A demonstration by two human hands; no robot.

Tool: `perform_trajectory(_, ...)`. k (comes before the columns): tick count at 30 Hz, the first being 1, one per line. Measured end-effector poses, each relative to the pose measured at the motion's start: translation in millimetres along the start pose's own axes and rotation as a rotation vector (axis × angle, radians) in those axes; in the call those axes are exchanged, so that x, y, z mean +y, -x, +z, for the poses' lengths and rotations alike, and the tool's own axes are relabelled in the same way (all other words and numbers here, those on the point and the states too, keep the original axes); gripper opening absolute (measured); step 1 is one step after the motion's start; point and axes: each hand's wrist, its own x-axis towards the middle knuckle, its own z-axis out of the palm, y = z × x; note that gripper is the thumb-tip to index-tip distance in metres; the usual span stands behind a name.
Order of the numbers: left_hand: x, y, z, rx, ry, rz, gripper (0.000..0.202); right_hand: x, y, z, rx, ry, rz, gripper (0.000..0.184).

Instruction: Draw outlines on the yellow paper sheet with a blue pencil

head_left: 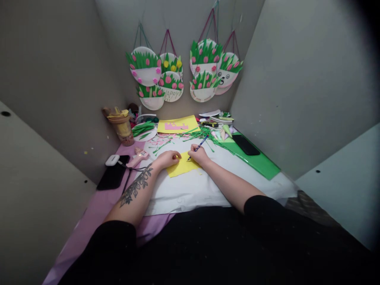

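A blue patterned pencil point(198, 147) is held in my right hand point(200, 155), its tip down on a small piece of yellow paper point(181, 169). My left hand point(166, 159) rests on the left part of that paper, its fingers loosely bent with the thumb and forefinger apart. Part of the paper's far edge is hidden behind both hands. Under it lies a white sheet point(178, 194). No marks on the yellow paper can be made out from here.
Green paper strips point(204, 133) and a yellow sheet with pink cut paper point(194, 122) lie behind. Left are a cup point(124, 132), glue gun point(138, 157) and black device point(111, 176); right, a phone point(246, 145) on a green sheet point(264, 166). Plate crafts point(145, 75) hang above.
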Motion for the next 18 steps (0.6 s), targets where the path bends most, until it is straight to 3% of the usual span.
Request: perform_trajectory(18, -2.0, -0.6, 1.3, 0.009, -0.003, 0.009, 0.032, 1.4, -2.0, 0.0, 0.042, 0.056, 0.0, 0.017)
